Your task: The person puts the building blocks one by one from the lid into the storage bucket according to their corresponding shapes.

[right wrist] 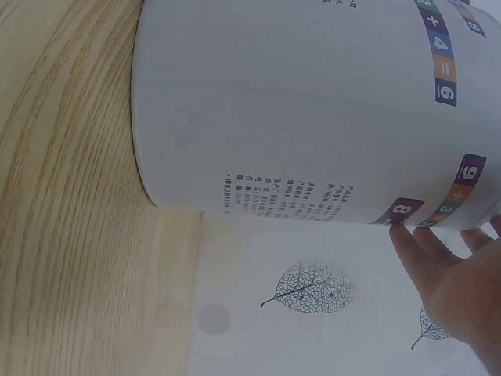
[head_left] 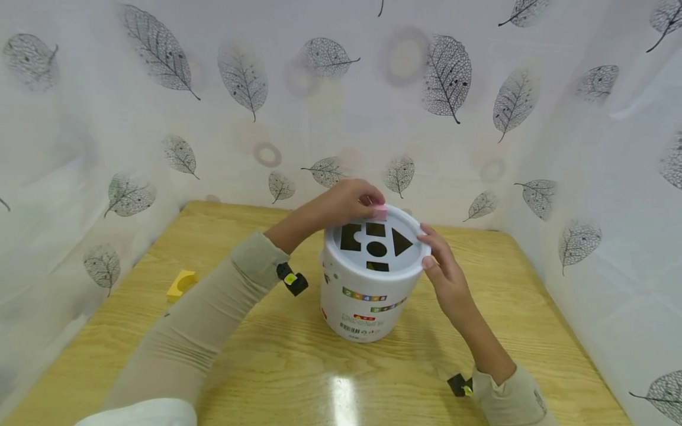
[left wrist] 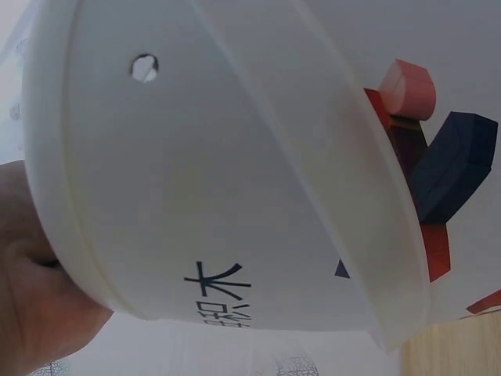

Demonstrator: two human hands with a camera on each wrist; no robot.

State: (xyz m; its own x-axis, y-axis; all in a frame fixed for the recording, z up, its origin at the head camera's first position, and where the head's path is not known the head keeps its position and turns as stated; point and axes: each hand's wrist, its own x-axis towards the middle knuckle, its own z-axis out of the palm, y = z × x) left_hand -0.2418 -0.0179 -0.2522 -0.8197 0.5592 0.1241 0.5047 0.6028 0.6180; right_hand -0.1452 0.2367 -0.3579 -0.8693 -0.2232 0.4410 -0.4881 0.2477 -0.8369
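Note:
A white shape-sorter bucket (head_left: 354,281) stands upright on the table, its lid (head_left: 399,263) cut with several holes, among them a triangle, a circle and rectangles. At the lid's far edge my left hand (head_left: 346,201) pinches a small pink block (head_left: 380,212) between thumb and fingers. The block sits just behind a rectangular hole. My right hand (head_left: 449,281) rests against the right side of the rim, fingertips and thumb touching it. In the right wrist view the fingers (right wrist: 427,249) lie lightly along the bucket's printed wall. The left wrist view hides the pink block behind the rim.
A yellow block (head_left: 182,286) with a curved notch lies on the wooden table (head_left: 277,367), to the left beside my left sleeve (head_left: 208,313). Leaf-patterned white curtains (head_left: 341,100) enclose the table at the back and sides.

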